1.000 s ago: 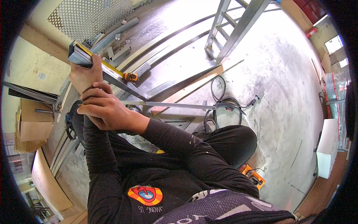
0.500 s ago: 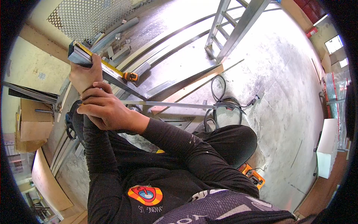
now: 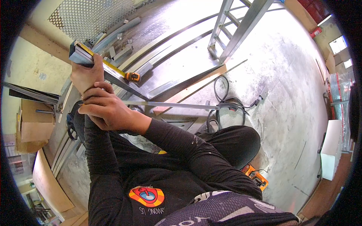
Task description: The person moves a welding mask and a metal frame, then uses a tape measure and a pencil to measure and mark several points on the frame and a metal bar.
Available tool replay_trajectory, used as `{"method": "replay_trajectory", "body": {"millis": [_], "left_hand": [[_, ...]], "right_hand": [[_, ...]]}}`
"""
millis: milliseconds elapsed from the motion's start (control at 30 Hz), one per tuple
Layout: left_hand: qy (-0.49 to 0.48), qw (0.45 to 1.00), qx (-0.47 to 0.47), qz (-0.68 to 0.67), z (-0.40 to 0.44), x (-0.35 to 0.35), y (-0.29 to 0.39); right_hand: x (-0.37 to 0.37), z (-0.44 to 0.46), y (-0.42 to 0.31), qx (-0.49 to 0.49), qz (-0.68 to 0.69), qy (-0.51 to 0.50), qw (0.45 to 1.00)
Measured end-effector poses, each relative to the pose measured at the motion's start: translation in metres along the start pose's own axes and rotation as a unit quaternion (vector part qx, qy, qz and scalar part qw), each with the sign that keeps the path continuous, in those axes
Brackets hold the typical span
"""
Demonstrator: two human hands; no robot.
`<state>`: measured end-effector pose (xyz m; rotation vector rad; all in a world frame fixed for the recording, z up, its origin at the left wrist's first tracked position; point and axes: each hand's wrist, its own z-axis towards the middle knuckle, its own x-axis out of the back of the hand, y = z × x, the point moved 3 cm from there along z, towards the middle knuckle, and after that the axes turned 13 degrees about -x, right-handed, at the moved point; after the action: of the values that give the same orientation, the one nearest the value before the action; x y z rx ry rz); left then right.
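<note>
Location type: workshop, apparently for metalwork. Identifying features: bare, scuffed floor [image 3: 286, 113] used as a work surface; grey metal bars [image 3: 117, 34] and small offcuts [image 3: 122, 56] lying loose; 1 perforated sheet [image 3: 88, 19]; 1 metal ladder [image 3: 244, 30]; 1 wooden board [image 3: 196, 87]; 1 extended tape measure [image 3: 132, 77].

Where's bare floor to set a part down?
Bare grey concrete floor: right of the black looped cable, between silver metal ladder, white rectangular block and orange tool. Crowded: left hand to ladder, with grey metal channel, orange tape measure, pale wooden plank.
</note>
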<state>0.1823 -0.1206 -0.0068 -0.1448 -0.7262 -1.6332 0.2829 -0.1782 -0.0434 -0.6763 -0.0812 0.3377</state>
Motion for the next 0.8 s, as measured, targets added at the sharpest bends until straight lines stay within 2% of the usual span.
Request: {"method": "replay_trajectory", "body": {"millis": [333, 433, 500, 800], "left_hand": [[0.002, 1.0, -0.008, 0.026, 0.0, -0.001, -0.004], [-0.039, 0.998, 0.012, 0.04, 0.0, -0.003, -0.01], [0.01, 1.0, -0.017, -0.002, 0.0, -0.002, -0.005], [0.007, 1.0, -0.004, 0.004, 0.0, -0.001, -0.002]], "right_hand": [[0.0, 0.001, -0.001, 0.009, -0.002, 0.014, 1.0], [0.0, 0.001, -0.001, 0.013, 0.0, 0.019, 1.0], [0.0, 0.001, -0.001, 0.013, 0.001, 0.018, 1.0], [0.001, 0.001, -0.001, 0.009, 0.001, 0.012, 1.0]]}}
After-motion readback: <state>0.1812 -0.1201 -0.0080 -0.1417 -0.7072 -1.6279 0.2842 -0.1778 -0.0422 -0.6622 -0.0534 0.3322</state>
